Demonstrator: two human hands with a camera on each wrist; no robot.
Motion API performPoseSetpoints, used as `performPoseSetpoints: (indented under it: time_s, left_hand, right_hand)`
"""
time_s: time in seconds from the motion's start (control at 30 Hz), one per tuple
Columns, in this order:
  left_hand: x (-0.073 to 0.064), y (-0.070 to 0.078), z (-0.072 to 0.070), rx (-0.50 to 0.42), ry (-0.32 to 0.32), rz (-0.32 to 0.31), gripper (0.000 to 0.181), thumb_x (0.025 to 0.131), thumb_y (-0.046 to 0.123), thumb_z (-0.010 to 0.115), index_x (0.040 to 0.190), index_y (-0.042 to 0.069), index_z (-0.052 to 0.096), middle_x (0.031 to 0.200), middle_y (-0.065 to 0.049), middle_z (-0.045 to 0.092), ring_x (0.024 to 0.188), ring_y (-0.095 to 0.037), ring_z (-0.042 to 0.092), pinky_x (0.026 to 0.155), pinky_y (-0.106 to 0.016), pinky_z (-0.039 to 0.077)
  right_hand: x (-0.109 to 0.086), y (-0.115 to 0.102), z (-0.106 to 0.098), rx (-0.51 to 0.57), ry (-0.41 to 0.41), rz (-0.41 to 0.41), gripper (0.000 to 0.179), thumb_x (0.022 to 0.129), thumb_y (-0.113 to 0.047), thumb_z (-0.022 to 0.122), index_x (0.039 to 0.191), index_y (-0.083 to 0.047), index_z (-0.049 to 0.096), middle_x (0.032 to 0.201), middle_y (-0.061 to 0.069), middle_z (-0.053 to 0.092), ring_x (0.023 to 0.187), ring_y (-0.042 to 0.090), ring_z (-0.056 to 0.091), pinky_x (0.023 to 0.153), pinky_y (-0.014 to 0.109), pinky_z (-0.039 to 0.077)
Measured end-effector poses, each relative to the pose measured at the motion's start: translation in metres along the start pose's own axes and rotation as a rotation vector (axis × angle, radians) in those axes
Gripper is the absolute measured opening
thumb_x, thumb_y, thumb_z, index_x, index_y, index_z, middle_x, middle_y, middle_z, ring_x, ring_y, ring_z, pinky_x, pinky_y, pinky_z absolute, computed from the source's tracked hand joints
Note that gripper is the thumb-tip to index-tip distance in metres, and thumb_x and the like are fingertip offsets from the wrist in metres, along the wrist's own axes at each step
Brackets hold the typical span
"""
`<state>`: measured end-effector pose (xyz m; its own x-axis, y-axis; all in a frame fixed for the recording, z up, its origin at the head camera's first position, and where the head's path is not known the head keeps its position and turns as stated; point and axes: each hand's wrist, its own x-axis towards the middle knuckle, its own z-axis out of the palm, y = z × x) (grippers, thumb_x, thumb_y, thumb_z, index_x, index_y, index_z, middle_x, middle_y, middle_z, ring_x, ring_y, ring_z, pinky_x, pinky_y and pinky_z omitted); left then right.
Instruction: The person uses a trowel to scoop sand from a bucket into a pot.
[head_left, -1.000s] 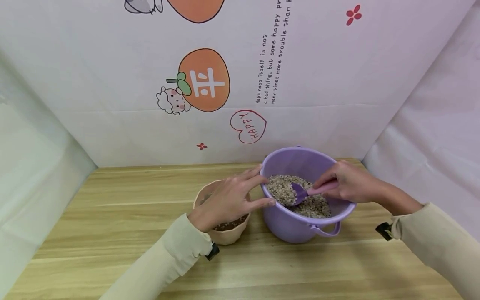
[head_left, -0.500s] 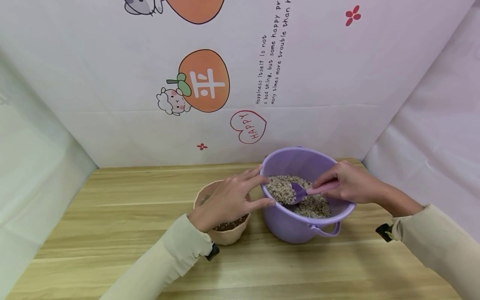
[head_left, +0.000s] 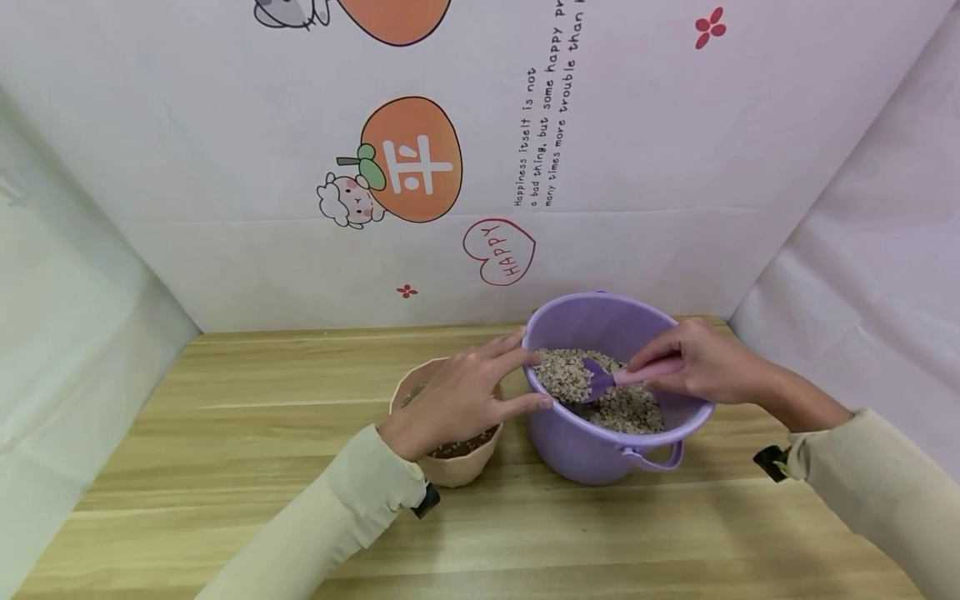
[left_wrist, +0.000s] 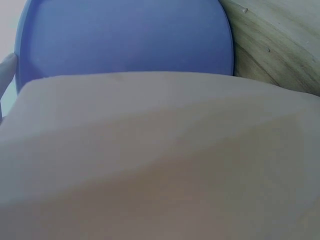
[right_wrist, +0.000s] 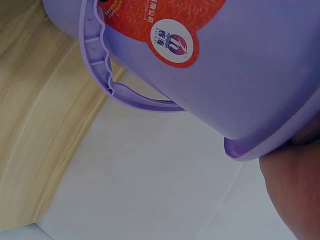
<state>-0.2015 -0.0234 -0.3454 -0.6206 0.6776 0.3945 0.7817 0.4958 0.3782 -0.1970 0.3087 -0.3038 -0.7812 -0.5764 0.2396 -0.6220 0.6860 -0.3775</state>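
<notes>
A purple bucket point(head_left: 577, 450) stands on the table, part filled with pale, gravel-like grains point(head_left: 637, 412). Inside it my right hand point(head_left: 705, 362) grips the pink handle of a small trowel point(head_left: 648, 372). The trowel's purple blade lies at the grains, partly covered by a heap of them. My left hand point(head_left: 465, 392) reaches over a beige faceted pot point(head_left: 461, 473), its spread fingers and thumb resting on the bucket's left rim. Dark soil with scattered pale bits shows in the pot; the hand hides much of it. Skin fills most of the left wrist view.
The wooden table point(head_left: 262, 467) runs up to a white printed backdrop point(head_left: 300, 275), with white cloth at both sides. The bucket's handle point(head_left: 660, 460) hangs at its front right. A red label point(right_wrist: 165, 20) shows on the bucket in the right wrist view.
The trowel's blade has shifted slightly upward among the grains. The left hand keeps its place on the rim, and the head view has moved a little.
</notes>
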Motion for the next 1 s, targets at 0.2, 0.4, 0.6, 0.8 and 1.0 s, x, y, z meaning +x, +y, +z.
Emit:
performPoseSetpoints:
  time_s: [0.2, 0.4, 0.6, 0.8, 1.0]
  left_hand:
    - [0.0000, 0.0010, -0.0006, -0.024, -0.002, 0.004, 0.055, 0.094, 0.061, 0.056, 0.134, 0.023, 0.060, 0.160, -0.007, 0.033, 0.068, 0.007, 0.057, 0.075, -0.029, 0.052]
    - [-0.0002, 0.0003, -0.0006, -0.022, 0.000, 0.013, 0.054, 0.095, 0.060, 0.056, 0.133, 0.022, 0.060, 0.160, -0.005, 0.034, 0.068, 0.007, 0.057, 0.078, -0.031, 0.052]
    - [-0.0001, 0.0006, -0.0008, -0.019, -0.009, -0.001, 0.056, 0.094, 0.062, 0.055, 0.135, 0.023, 0.060, 0.160, -0.006, 0.033, 0.070, 0.007, 0.057, 0.079, -0.032, 0.051]
    - [-0.0007, 0.0002, -0.0003, -0.016, -0.016, -0.006, 0.056, 0.095, 0.062, 0.055, 0.135, 0.024, 0.060, 0.160, -0.005, 0.034, 0.071, 0.007, 0.057, 0.081, -0.034, 0.050]
    - [-0.0004, 0.0000, 0.0001, -0.014, -0.001, -0.005, 0.050, 0.094, 0.060, 0.058, 0.130, 0.024, 0.061, 0.159, -0.004, 0.036, 0.070, 0.006, 0.057, 0.078, -0.031, 0.050]
  right_hand:
    - [-0.0008, -0.0007, -0.0010, 0.006, 0.009, 0.007, 0.027, 0.074, -0.002, 0.084, 0.095, -0.019, 0.081, 0.087, -0.011, 0.075, 0.077, 0.005, 0.066, 0.062, 0.023, 0.055]
    - [-0.0024, 0.0007, -0.0018, 0.056, 0.028, -0.023, 0.031, 0.072, 0.003, 0.083, 0.094, -0.018, 0.081, 0.087, -0.012, 0.075, 0.076, 0.004, 0.064, 0.060, 0.024, 0.056]
    - [-0.0031, 0.0011, -0.0028, 0.109, 0.021, -0.007, 0.029, 0.073, 0.002, 0.082, 0.096, -0.017, 0.081, 0.088, -0.010, 0.075, 0.075, 0.005, 0.065, 0.059, 0.025, 0.056]
    - [-0.0034, 0.0020, -0.0021, 0.131, 0.013, 0.002, 0.028, 0.075, 0.000, 0.082, 0.097, -0.018, 0.080, 0.089, -0.009, 0.075, 0.075, 0.004, 0.065, 0.058, 0.026, 0.056]
    - [-0.0058, 0.0009, -0.0042, 0.232, -0.011, 0.068, 0.026, 0.077, 0.003, 0.080, 0.100, -0.011, 0.079, 0.091, 0.002, 0.074, 0.068, 0.012, 0.068, 0.051, 0.030, 0.056]
